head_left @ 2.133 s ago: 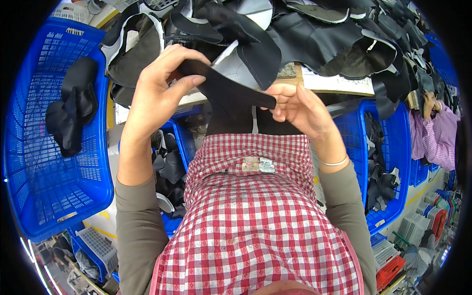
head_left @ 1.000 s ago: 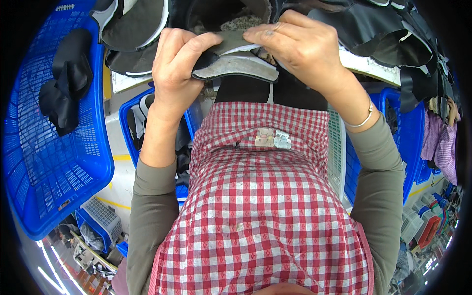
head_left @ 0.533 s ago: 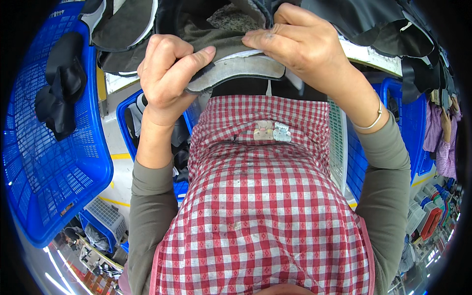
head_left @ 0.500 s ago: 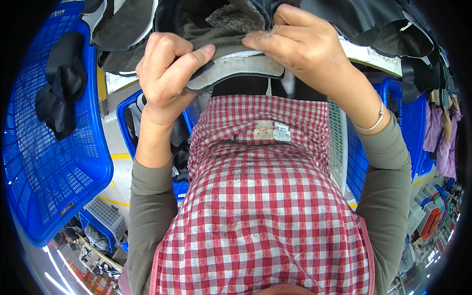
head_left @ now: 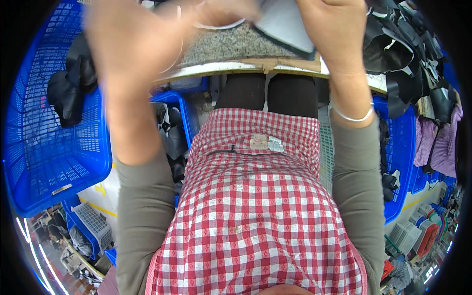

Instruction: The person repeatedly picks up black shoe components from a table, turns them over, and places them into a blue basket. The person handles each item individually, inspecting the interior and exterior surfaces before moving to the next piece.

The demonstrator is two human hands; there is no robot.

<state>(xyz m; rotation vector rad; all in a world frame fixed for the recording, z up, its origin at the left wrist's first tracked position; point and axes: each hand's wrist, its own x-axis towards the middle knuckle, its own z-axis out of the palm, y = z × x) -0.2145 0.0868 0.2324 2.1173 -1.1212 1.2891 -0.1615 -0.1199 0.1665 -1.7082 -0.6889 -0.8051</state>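
Note:
My right hand [head_left: 337, 37] is closed at the right edge of a leather piece with a pale grey lining [head_left: 282, 24] and a dark rim. The upper frame edge cuts off its fingertips. The piece's lower corner lies over the worn, speckled grey worktop [head_left: 223, 48]. My left hand [head_left: 140, 42] is smeared by motion above the left part of the worktop, so its grip does not show. Between the hands, near the top, a curved white edge [head_left: 223, 25] shows on something partly hidden and blurred.
Black leather pieces [head_left: 396, 51] are heaped at the right end of the worktop, some hanging over its edge. A large blue basket [head_left: 56, 167] with black pieces [head_left: 71, 93] stands at left. Another blue basket [head_left: 184, 115] is under the worktop; one more [head_left: 400, 162] stands at right.
Both hands have moved up and away from my body, the left one fast. The leather piece no longer hangs over the front edge, and the speckled worktop has come into view.

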